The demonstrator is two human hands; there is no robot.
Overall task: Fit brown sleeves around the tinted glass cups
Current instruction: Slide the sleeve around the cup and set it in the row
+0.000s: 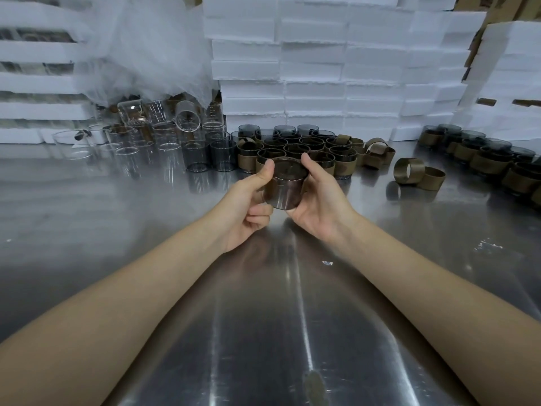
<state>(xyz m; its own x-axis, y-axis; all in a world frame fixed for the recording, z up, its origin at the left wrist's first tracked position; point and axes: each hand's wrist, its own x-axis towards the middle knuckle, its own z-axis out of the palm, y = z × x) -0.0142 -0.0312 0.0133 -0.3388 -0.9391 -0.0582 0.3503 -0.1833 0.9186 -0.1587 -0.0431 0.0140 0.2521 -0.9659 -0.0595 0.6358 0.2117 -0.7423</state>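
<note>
One tinted cup [285, 186] held over steel table [117, 206]; foam boxes [313, 68] stacked behind.

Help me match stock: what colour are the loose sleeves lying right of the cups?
Plain olive-brown; the head view shows the loose sleeves best.

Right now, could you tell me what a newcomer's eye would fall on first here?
The left hand and right hand grip one tinted glass cup over the steel table at centre. Behind it stands a cluster of sleeved cups, with loose brown sleeves to their right.
</note>
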